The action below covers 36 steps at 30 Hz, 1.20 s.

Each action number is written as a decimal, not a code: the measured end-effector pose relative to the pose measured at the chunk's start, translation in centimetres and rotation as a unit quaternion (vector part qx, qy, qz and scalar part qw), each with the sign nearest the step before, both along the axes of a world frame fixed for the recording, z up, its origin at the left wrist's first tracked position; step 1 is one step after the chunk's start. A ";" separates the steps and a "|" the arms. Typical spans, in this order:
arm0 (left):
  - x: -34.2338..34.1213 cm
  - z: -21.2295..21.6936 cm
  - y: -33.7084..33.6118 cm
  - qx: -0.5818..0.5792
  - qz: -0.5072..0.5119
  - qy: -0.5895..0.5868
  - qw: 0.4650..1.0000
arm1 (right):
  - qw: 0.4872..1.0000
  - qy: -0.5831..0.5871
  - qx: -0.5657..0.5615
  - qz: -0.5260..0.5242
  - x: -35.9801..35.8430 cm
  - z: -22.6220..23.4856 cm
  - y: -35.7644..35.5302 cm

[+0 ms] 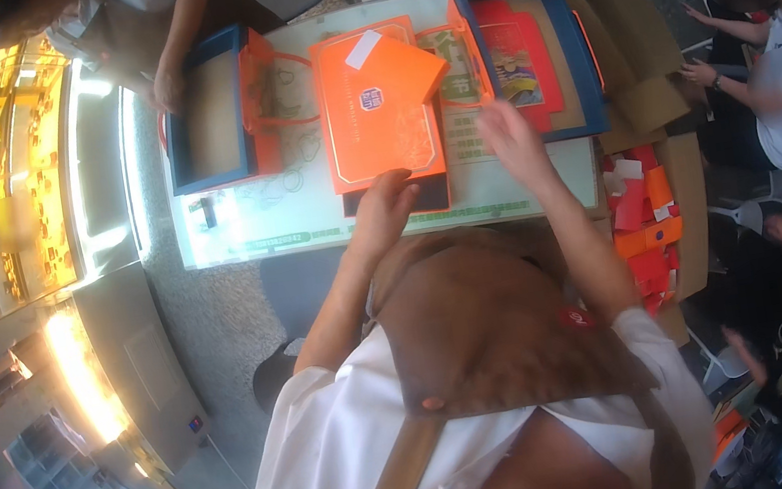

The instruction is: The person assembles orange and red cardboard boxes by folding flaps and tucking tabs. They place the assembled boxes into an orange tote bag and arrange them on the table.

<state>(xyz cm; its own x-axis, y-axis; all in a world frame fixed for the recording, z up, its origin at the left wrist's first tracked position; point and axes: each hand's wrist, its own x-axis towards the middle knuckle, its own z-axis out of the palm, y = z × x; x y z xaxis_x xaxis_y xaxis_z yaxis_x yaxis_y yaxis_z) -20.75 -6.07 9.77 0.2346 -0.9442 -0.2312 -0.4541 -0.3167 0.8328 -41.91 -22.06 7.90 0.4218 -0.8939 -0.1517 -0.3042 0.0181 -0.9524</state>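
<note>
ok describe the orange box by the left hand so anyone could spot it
Start at the pale table. Between one open, blue-rimmed box and another lies the orange box, its near edge at the left hand. Unlike them, it shows an orange top with a blue-purple emblem.

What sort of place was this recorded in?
Probably a shop or showroom with a work area: a table bearing an orange box, a cardboard carton of red and orange packaging, and what looks like a lit display at left.
</note>
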 end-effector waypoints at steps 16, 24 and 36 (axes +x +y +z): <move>8.5 -2.9 7.9 0.145 0.076 0.057 0.985 | 0.943 -0.186 0.259 -0.096 9.8 -3.4 -8.1; 7.2 -0.8 1.9 0.116 0.066 0.051 0.990 | 0.857 -0.374 0.144 -0.324 -9.5 1.4 -12.2; 2.8 -2.1 1.7 0.095 0.028 -0.003 0.995 | 0.899 -0.184 0.098 -0.385 -22.3 -4.2 -21.8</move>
